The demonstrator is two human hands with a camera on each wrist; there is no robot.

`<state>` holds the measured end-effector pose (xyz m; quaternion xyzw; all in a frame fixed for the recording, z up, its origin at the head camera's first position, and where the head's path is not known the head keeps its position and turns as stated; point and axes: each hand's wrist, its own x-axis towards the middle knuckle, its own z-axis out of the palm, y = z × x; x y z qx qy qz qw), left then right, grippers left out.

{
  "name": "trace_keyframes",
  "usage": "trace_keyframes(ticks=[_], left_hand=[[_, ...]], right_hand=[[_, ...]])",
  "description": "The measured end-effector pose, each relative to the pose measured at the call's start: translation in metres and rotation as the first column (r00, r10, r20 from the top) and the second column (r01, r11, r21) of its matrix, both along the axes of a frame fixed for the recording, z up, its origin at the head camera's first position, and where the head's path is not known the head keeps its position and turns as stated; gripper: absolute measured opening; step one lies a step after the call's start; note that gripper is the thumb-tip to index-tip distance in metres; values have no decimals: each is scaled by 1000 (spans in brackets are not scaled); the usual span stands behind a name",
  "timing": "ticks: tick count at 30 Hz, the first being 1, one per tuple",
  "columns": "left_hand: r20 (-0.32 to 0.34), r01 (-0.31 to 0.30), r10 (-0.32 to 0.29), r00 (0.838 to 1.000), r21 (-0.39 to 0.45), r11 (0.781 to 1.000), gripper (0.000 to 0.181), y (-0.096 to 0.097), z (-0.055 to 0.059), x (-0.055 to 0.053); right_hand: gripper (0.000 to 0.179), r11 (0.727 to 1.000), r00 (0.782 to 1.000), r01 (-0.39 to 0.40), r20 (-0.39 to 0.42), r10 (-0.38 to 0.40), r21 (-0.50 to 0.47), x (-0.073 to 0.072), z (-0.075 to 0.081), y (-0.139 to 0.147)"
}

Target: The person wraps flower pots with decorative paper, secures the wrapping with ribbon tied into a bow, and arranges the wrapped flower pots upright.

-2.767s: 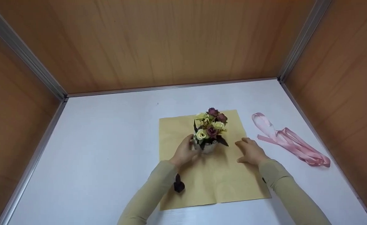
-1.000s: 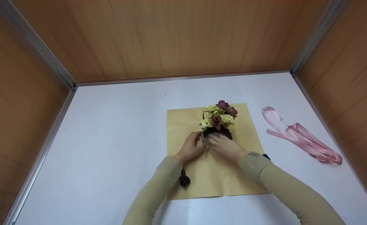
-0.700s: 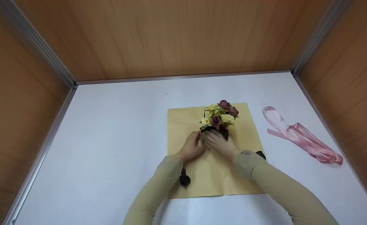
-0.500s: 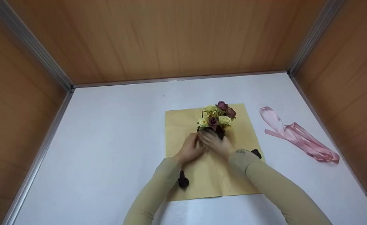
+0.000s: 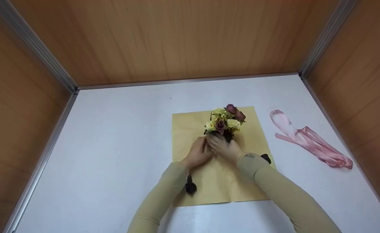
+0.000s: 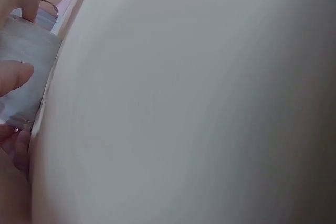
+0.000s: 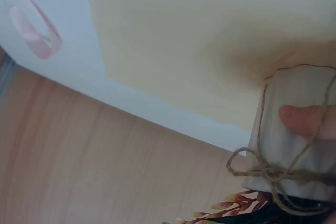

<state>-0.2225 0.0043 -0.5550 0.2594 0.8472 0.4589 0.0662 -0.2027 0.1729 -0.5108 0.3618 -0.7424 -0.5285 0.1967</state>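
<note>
Two hands, one twine-tied pot [image 7: 277,140]: left hand [image 5: 197,153] curled round it, seemingly steadying it; right hand [image 5: 223,148] fairly straight across its front, beneath the flowers [image 5: 222,121]; brown paper [image 5: 190,124] below, pink ribbon [image 5: 316,145] near the worktop's [image 5: 112,145] right edge, perhaps for easy reach.

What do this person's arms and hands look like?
The left hand and right hand are ungloved. Both sleeves are long and olive-khaki; dark lettering, too small to read, marks the right cuff. A small black piece shows beside each sleeve.
</note>
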Motion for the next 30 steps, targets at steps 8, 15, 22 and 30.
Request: trace_keyframes(ticks=[8, 15, 22, 30], left_hand=[[41, -7, 5, 999, 59, 998, 60, 3, 7, -1], [145, -72, 67, 987, 32, 997, 59, 7, 20, 0], [157, -66, 63, 986, 14, 998, 58, 26, 51, -6], [61, -41, 43, 997, -28, 999, 54, 51, 76, -2]], right_hand=[[63, 994, 997, -73, 18, 75, -79, -5, 9, 2], [41, 973, 983, -180, -2, 181, -147, -14, 24, 13], [39, 937, 981, -187, -5, 195, -294, -16, 52, 40], [56, 841, 983, -48, 122, 134, -539, -7, 56, 74]])
